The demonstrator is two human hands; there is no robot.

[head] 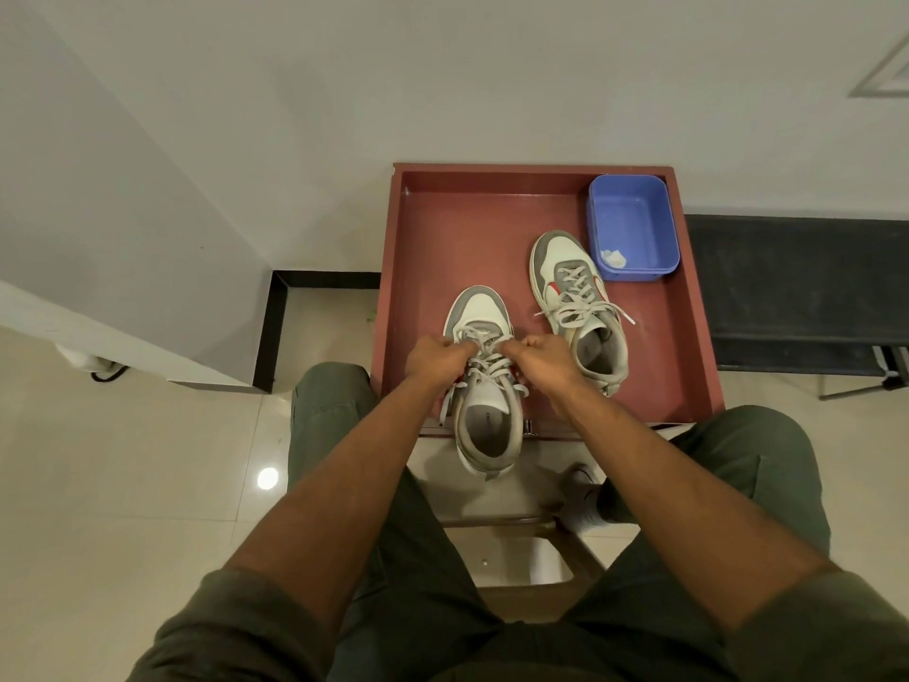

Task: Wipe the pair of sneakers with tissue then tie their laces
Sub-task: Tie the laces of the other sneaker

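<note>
Two grey-and-white sneakers lie on a red tray table. The near sneaker hangs partly over the tray's front edge, heel toward me. My left hand and my right hand both pinch its laces over the middle of the shoe, fingers curled. The far sneaker lies to the right, its laces loose and spread across the tongue. A crumpled white tissue sits in a blue plastic tub at the tray's back right corner.
My knees in green trousers flank the tray. A wall rises behind the tray. A black bench stands on the right. Pale floor tiles stretch to the left, and a wooden stool frame shows below the tray.
</note>
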